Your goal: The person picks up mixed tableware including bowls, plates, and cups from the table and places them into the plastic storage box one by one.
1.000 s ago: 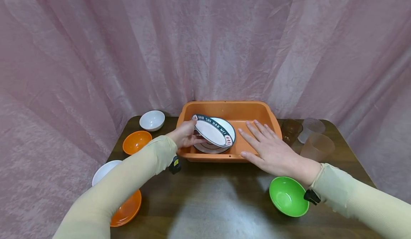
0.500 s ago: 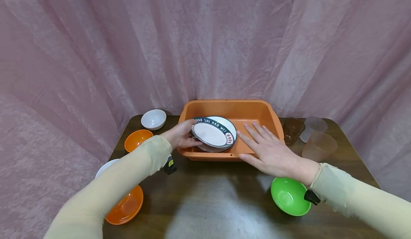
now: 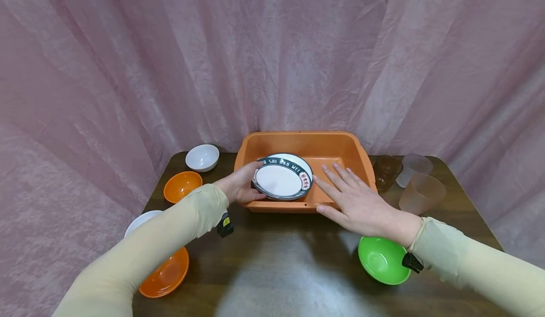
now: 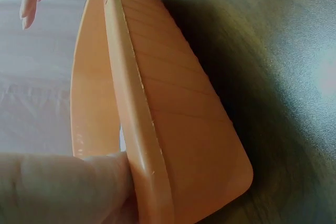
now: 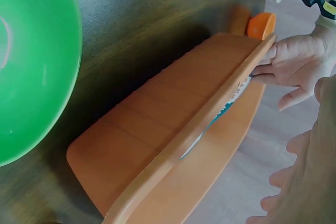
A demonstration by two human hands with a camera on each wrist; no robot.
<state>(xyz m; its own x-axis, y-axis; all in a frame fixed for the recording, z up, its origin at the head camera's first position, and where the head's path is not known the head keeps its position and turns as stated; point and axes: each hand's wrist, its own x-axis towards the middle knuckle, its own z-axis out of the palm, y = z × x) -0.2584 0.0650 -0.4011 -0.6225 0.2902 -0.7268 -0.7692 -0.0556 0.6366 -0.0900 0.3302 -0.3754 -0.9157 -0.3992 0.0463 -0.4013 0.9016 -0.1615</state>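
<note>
Fingers of our left hand (image 3: 243, 182) meet the left edge of the patterned plate (image 3: 278, 183), the hand coming in over the left end of the orange tub (image 3: 298, 139) with its thumb toward the far side and its fingers toward the near side. We hold the plate by that edge, the gap between thumb and fingers wide; how firmly the thumb presses, we cannot tell. The plate lies inside the tub at the left, its white middle facing up, and a second plate (image 3: 293, 158) shows from beneath it on the far side.

Our right hand (image 3: 362, 201) reaches in from the near right — palm down, fingers straight and fanned apart, holding nothing. It hovers by the tub's near right rim, the fingertips over the tub's inside and just right of the plates. Both forearms slant inward in pale sleeves (image 3: 170, 232).

Near our right wrist, on the table (image 3: 272, 265), sits a green bowl (image 3: 383, 259); farther right stand three cups (image 3: 421, 195) close together. On the left — from far to near — we see a white bowl (image 3: 202, 158), an orange bowl (image 3: 182, 187), a partly covered white dish (image 3: 140, 221) and an orange dish (image 3: 168, 274).
</note>
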